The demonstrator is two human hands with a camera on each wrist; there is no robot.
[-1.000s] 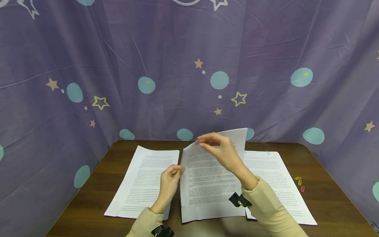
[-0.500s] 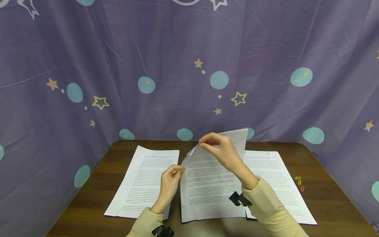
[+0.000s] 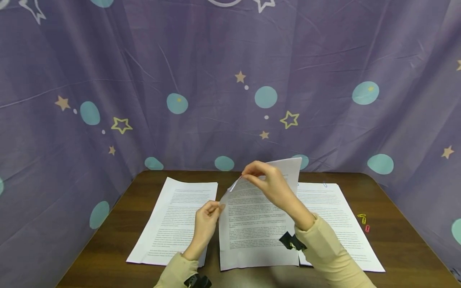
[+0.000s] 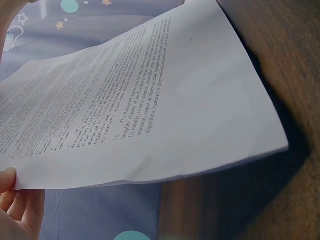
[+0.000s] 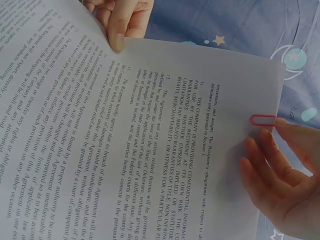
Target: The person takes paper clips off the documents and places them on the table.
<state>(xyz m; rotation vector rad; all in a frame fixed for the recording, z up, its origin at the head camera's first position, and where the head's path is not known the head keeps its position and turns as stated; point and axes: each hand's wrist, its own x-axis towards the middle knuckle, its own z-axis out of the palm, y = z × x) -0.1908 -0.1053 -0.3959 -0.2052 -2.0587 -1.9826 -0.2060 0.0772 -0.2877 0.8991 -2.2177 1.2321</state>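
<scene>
A sheaf of printed paper (image 3: 259,236) stands raised at the middle of the table, its upper left edge bent. My left hand (image 3: 207,220) pinches its left edge between thumb and fingers. Up at the top edge, my right hand (image 3: 268,186) pinches a pinkish-red paper clip (image 5: 262,120). The right wrist view shows the clip's loop lying over the paper, its outer end at the thumb; in the head view the fingers hide most of it. The left wrist view has the sheaf's lower part (image 4: 210,100) lifted at a slant, with the left thumb at its edge.
A stack of printed pages (image 3: 173,224) lies to the left. Another stack (image 3: 335,224) lies on the right, partly behind the sheaf and right arm, with a blue paper clip (image 3: 325,185) on its top edge. Yellow clips (image 3: 363,220) and a red clip (image 3: 367,228) lie farther right.
My right hand has shifted slightly right and down at the top edge, and its fingers now cover more of the clip. The sheaf's upper left edge bends more. My left hand stays put.
</scene>
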